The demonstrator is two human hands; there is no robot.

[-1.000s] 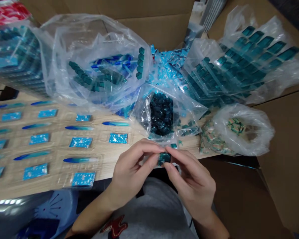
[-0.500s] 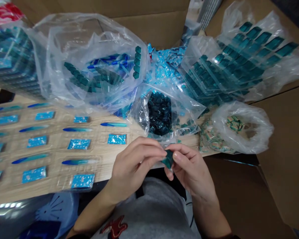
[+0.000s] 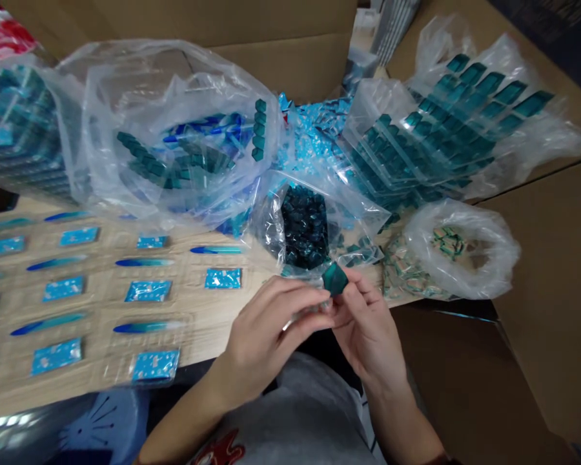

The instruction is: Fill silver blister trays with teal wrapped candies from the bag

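A dark teal, faceted gem-shaped piece [image 3: 335,279] is pinched between the thumb and fingers of my right hand [image 3: 372,332], one flat face turned up. My left hand [image 3: 271,332] is closed beside it, thumb and fingertips at the piece's lower left edge. Something clear and shiny glints between those left fingers, too small to name. Just beyond both hands lies a clear bag [image 3: 361,216] of small dark teal pieces [image 3: 304,226].
Clear blister trays [image 3: 186,332] with blue pens [image 3: 142,327] and blue patterned packets [image 3: 155,365] cover the left table. Behind stand a large plastic bag [image 3: 140,71] and stacked teal pieces [image 3: 445,123]. At right sits a bag of small tan-and-green pieces [image 3: 503,258].
The teal piece has turned and risen slightly, showing a broad face. My left fingertips have slid from its upper side to its lower left edge. The whole view has shifted a little.
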